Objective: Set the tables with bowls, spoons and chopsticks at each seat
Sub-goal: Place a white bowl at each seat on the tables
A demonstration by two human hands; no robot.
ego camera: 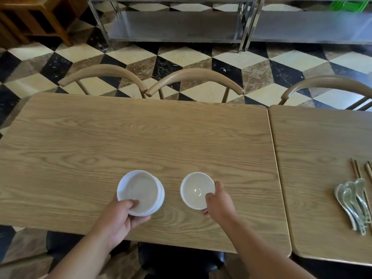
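Note:
A stack of white bowls (141, 188) is near the front edge of the wooden table (120, 137). My left hand (122, 218) grips its near rim, thumb inside the top bowl. To its right is a single white bowl (196, 189). My right hand (219, 204) holds that bowl by its right rim, thumb inside. On the second table (322, 137) to the right lie several pale green spoons (351, 200) in a bunch, with brown chopsticks (356, 170) beside and partly under them.
Two curved-back chairs (193, 77) stand at the far side of the left table, a third chair (330, 83) behind the right one. Black seats (181, 256) are tucked under the near edge. Steel shelving (181, 25) lines the back, over a checkered floor.

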